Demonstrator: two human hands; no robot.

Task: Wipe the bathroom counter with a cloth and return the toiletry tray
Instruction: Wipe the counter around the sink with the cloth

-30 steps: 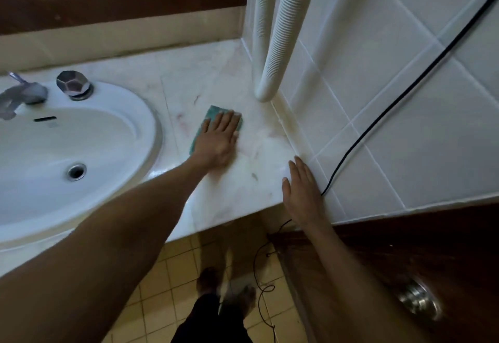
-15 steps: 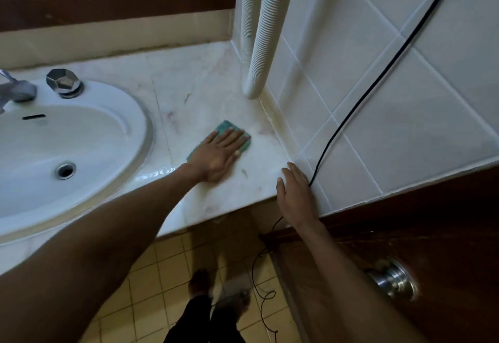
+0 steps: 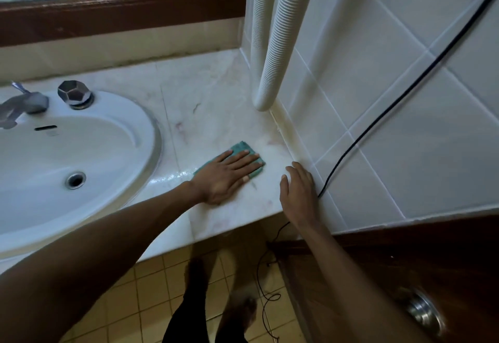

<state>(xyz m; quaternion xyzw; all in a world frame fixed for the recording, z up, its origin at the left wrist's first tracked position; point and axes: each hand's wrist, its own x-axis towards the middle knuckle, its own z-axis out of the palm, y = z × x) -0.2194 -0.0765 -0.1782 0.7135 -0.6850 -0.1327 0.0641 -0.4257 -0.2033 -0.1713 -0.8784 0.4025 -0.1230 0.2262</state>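
Currently the left hand (image 3: 226,174) lies flat, fingers extended and together, palm pressing a green cloth (image 3: 244,151) onto the marble counter (image 3: 210,94) between the sink (image 3: 67,159) and the tiled wall (image 3: 405,126). It grips nothing; the cloth is held only by downward pressure. The cloth shows beyond the fingertips and along the thumb side; the rest is hidden under the palm.

The right hand (image 3: 298,194) rests open on the counter's front corner, fingers loosely spread, just beside the wall joint and near a black cable (image 3: 378,121). It holds nothing and appears to serve as a brace.

Handling notes, as judgement:
- The cloth appears thin, soft and light. It will fold or bunch if pushed from one edge, so keep the palm over its centre and spread the fingers to hold it flat.
- A wet sheen on the counter next to the sink rim suggests the cloth is damp; it should slide easily on polished stone.
- Reddish marks show on the counter behind the cloth; these probably need firmer pressure.
- Two ribbed white hoses (image 3: 272,45) hang to the counter at the back corner. Wipe around their ends.

The toiletry tray is not in view; its return is not yet done.
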